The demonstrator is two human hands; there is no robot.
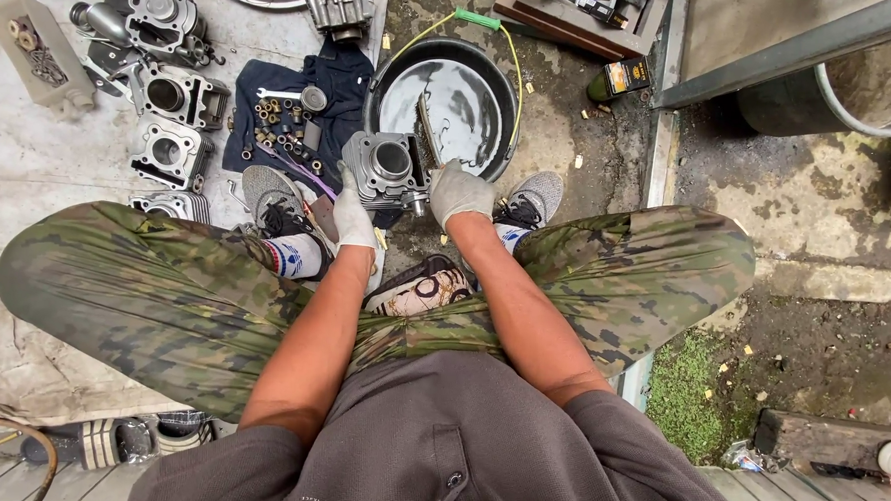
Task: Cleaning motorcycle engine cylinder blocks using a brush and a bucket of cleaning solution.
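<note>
A person is squatting on the concrete floor [48,173], both gloved hands working on a finned grey engine cylinder [387,170] that is sitting between the feet, just at the near rim of a round black basin [388,73]. The left hand [353,214] is pressing against the cylinder's left side, fingers [346,181] curled onto its fins. The right hand [458,193] is lying at the cylinder's right side, fingers closed around what seems to be a thin brush or blade [428,130] reaching up over the basin; its lower end is hidden by the glove. More cylinders [171,118] are lying toward the floor's far left, beside a dark cloth [348,81] strewn with small parts. The cylinder's underside is out of sight.
</note>
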